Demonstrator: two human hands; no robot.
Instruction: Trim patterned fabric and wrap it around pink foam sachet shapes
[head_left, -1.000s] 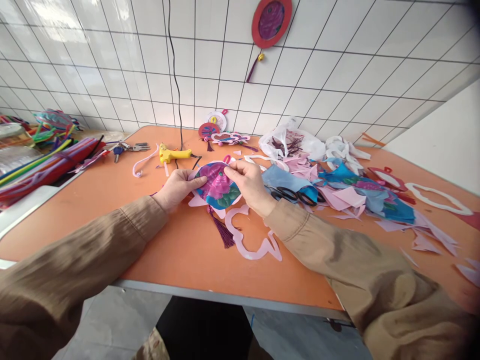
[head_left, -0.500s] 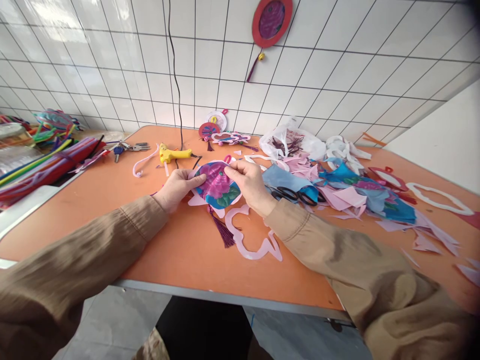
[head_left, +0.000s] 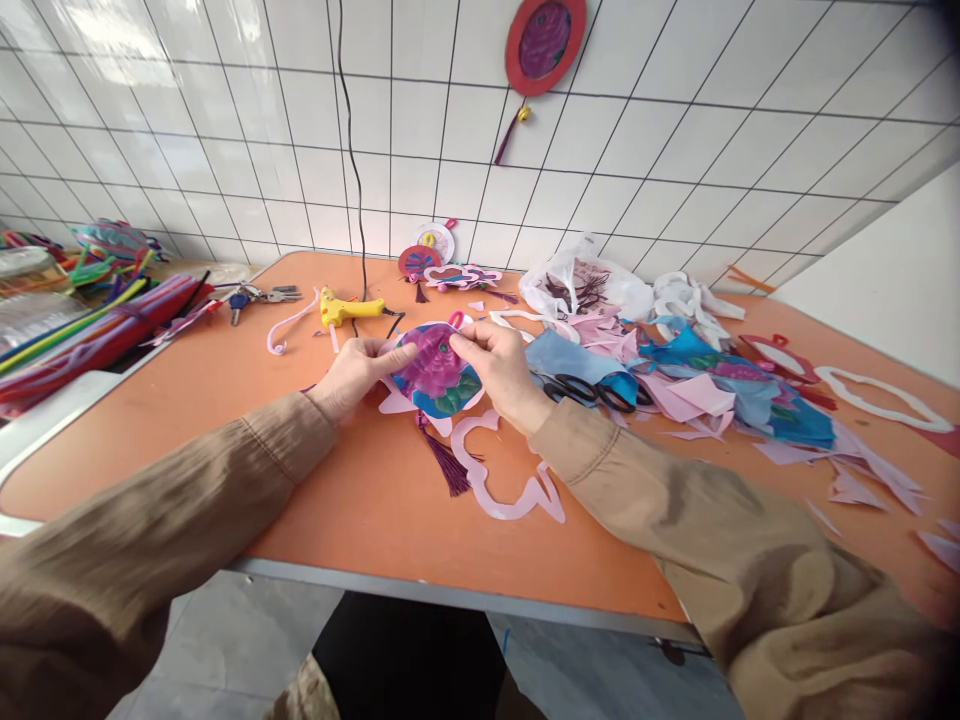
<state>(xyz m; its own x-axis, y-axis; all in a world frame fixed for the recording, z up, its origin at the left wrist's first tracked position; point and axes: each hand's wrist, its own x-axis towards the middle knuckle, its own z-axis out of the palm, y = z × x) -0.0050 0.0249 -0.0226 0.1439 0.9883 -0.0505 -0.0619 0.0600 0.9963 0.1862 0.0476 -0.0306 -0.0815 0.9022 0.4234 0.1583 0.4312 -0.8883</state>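
Note:
Between my two hands is a piece of floral fabric, blue with a purple flower and green leaves, over a pink cut-out shape. My left hand pinches its left edge, thumb on top. At the upper right edge my right hand pinches it with thumb and fingers. A pink loop pokes out behind the top of the piece. Below it, a purple tassel lies on the table. Beside the tassel is a pink outline frame with an open middle, close under my right wrist.
A yellow hot glue gun lies behind my left hand. Black-handled scissors and fabric scraps spread to the right. Bundled pipe cleaners lie at left. A plastic bag and finished tasselled ornaments sit by the tiled wall.
Both hands keep their pinch on the floral fabric. My left thumb has shifted very slightly right over it; otherwise hardly anything differs.

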